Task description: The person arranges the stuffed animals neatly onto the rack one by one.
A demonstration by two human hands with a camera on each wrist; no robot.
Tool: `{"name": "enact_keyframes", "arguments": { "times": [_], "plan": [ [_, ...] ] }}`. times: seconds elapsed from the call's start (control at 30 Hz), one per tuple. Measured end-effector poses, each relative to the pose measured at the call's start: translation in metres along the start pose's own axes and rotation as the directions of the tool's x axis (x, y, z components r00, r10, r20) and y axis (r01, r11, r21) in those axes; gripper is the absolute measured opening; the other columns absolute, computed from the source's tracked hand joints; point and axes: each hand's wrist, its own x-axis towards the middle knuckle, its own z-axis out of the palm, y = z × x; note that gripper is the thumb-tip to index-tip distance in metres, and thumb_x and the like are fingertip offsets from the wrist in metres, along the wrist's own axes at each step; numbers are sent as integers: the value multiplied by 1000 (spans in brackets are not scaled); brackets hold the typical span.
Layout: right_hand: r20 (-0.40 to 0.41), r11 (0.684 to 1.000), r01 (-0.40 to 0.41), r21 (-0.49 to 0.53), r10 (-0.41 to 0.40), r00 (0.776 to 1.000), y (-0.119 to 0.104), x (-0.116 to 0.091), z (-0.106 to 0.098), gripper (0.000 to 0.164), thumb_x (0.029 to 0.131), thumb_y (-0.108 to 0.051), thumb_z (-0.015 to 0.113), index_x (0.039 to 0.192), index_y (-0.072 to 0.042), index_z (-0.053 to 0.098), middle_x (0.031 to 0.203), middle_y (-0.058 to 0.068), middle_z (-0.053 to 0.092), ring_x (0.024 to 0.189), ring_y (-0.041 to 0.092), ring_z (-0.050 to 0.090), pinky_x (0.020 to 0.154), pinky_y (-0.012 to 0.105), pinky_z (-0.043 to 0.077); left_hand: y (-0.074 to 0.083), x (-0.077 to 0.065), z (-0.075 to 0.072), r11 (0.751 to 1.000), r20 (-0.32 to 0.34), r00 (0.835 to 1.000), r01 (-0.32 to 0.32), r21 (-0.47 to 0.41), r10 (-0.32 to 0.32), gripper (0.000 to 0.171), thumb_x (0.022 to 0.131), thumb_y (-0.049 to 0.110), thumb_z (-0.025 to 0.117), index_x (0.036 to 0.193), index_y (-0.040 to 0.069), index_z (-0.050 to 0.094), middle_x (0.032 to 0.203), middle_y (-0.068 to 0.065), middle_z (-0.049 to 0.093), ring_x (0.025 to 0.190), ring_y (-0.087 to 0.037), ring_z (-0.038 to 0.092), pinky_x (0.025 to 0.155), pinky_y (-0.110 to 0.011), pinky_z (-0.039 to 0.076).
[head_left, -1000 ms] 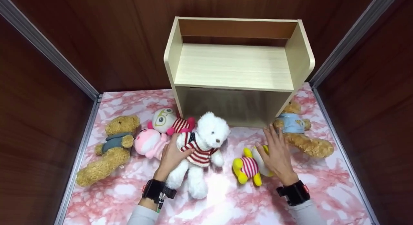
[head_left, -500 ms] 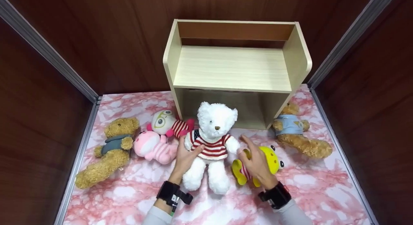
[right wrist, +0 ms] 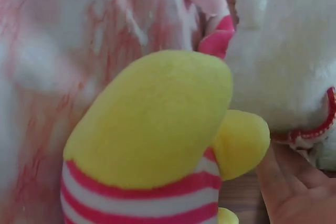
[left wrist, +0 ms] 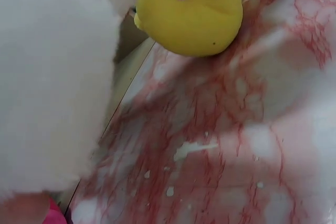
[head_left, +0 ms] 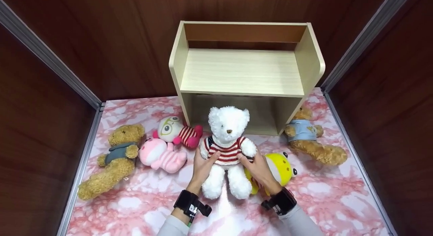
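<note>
While the left hand (head_left: 204,166) grips the left side of the white teddy bear (head_left: 228,122), the right hand (head_left: 258,168) grips its right side, both thumbs resting on the front of its striped sweater (head_left: 227,155). The bear faces the person, head far and legs near, in front of the lower compartment of the wooden shelf unit (head_left: 242,71). Just right of it, partly hidden by the right hand, lies the yellow bulging-eyed plush toy (head_left: 284,166); whether hand and toy touch, I cannot tell. To the left, the pink plush toy (head_left: 162,156) lies against the plush doll with yellow glasses (head_left: 174,129). Farther left lies a tan teddy bear in a grey-blue top (head_left: 118,153); right of the shelf unit, a brown teddy bear in a light blue shirt (head_left: 303,130), all on the pink-marbled surface (head_left: 128,209)
</note>
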Motion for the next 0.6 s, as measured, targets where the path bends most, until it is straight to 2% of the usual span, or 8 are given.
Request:
{"name": "enact_keyframes", "arguments": {
  "times": [0.17,0.23,0.37,0.5,0.6],
  "plan": [
    [53,993,-49,108,43,998,3,8,-2,47,95,-26,77,134,-5,62,118,7,71,107,21,65,101,34,50,-3,0,8,1000,19,1000,23,-14,-23,61,90,5,78,142,-3,46,134,-17,61,123,-29,60,110,-40,45],
    [116,987,-69,146,52,992,3,10,-2,47,95,-25,77,134,-5,61,119,8,71,108,22,65,101,34,51,-3,0,10,999,23,1000,11,-31,-10,61,90,4,78,142,-3,46,134,-18,61,122,-29,59,109,-39,45],
    [193,984,-111,139,83,978,5,14,1,54,95,-24,77,140,-5,55,126,11,69,115,24,63,106,38,47,-4,3,12,999,32,999,-14,-48,16,64,89,4,79,143,-2,45,136,-18,59,121,-27,59,109,-37,45],
    [145,986,-156,64,145,979,3,13,5,49,97,-23,74,138,0,58,125,15,70,115,27,64,107,43,46,-7,3,12,999,66,997,-24,-47,27,71,89,7,80,148,1,42,141,-16,57,125,-26,58,111,-37,44],
    [91,985,-173,27,170,981,4,12,5,44,97,-23,74,131,4,63,119,17,71,110,28,64,104,45,48,-11,0,13,993,106,993,-44,-109,55,78,89,4,80,153,3,36,145,-17,54,128,-27,57,112,-39,45]
  ]
}}
